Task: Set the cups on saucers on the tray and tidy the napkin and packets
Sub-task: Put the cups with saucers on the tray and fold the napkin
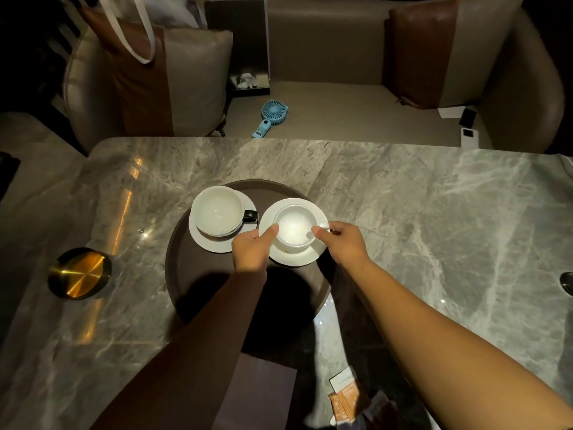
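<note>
Pinching the right-pointing handle (324, 225), the right hand (344, 243) holds the cup (294, 228); the left hand (251, 251) grips its saucer (297, 259), thumb on top.

The handle of the right cup (294, 226) is mostly hidden under the fingers of the right hand (342, 242). The orange packets (347, 398) and the dark napkin (260, 395) run off the bottom edge, the packets' print too small to read.

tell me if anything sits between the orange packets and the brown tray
Nothing visible does: only grey marble table lies between the orange packets and the round brown tray. The left hand and right hand hold the white cup.
</note>
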`<state>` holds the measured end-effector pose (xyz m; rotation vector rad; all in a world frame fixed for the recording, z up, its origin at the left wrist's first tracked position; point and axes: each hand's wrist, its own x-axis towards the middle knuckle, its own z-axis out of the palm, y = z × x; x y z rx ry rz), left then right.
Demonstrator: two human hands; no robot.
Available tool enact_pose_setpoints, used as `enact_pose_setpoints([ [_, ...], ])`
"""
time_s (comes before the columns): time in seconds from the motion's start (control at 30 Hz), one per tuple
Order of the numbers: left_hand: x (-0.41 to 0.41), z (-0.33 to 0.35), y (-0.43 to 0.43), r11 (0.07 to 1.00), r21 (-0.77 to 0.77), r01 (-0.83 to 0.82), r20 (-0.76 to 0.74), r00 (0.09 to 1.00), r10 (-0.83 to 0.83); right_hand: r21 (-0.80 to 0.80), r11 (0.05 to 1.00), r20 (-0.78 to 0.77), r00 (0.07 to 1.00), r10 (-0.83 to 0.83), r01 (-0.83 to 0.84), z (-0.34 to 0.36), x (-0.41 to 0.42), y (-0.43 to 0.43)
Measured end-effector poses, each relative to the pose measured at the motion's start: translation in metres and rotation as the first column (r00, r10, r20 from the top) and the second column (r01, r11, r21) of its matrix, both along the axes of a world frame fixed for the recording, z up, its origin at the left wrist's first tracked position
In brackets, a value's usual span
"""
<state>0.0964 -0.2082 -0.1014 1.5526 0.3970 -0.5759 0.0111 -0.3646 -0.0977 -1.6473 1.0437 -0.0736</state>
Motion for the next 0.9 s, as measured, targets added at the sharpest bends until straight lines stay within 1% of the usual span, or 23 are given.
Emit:
enact_pose_setpoints([
  [0.07, 0.001, 0.000, -0.001, 1.000, -0.015, -0.025, -0.003, 1.000, 0.025, 0.002, 1.000, 0.016, 1.000, 0.000, 0.000, -0.001, 0.001, 0.001],
  [0.33, -0.002, 0.001, -0.006, 0.997, 0.050, -0.062, 0.061, 0.996, 0.059, -0.004, 1.000, 0.050, 0.999, -0.007, 0.008, 0.000, 0.006, 0.003],
  [0.47, 0.002, 0.000, -0.004, 0.992, 0.124, -0.026, 0.071, 0.997, 0.017, -0.013, 1.000, 0.061, 0.998, -0.014, 0.015, -0.004, 0.005, 0.004],
  [0.6, 0.008, 0.001, -0.002, 0.987, 0.157, -0.015, 0.070, 0.998, 0.004, -0.028, 0.999, 0.067, 0.998, -0.017, 0.019, -0.003, 0.009, 0.005],
  [0.73, 0.008, -0.001, 0.000, 0.995, 0.102, 0.016, 0.094, 0.995, -0.025, -0.032, 0.999, 0.074, 0.997, -0.017, 0.020, 0.003, 0.011, 0.005],
  [0.8, 0.007, 0.000, 0.001, 0.999, 0.032, 0.005, 0.080, 0.997, -0.008, -0.031, 1.000, 0.070, 0.997, 0.009, -0.006, 0.002, 0.011, 0.003],
  [0.9, 0.007, 0.005, 0.001, 1.000, 0.011, 0.000, 0.055, 0.999, -0.001, -0.008, 1.000, 0.061, 0.998, 0.011, -0.011, 0.001, 0.014, 0.001],
])
